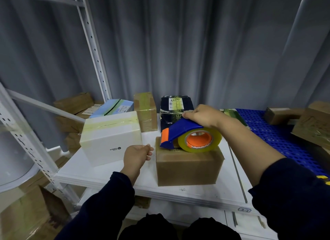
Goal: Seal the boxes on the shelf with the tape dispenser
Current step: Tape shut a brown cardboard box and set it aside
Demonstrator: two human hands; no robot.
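- Two hands are seen above a white shelf [100, 170], both arms in dark sleeves.
- Right hand [201, 115]: closed over the top of the tape dispenser [180, 130], fingers wrapped on its blue handle.
- Tape dispenser: blue body, orange front piece, orange core inside a roll of clear yellowish tape [200, 139]; it is set on top of the brown box [189, 166], its front end at the box's far left top edge, the roll resting on the lid.
- Brown box: placed near the front of the shelf, right of centre, lid flaps down.
- Left hand [137, 155]: held empty, fingers loosely curled and half spread, just left of the brown box; contact with the box cannot be told.
- White box [110, 138]: stood to the left on the shelf, a band of yellowish tape across its top, small dark print on its near side.
- Tall brown carton [145, 111]: stood at the far side, taped over.
- Dark printed box [175, 109]: stood right of the tall carton, behind the dispenser, a label on top.
- Pale blue box [114, 107]: laid behind the white box.
- Blue perforated panel [278, 132]: laid to the right, more brown cartons at its far end.
- Grey curtain [196, 43]: hung behind the shelf.
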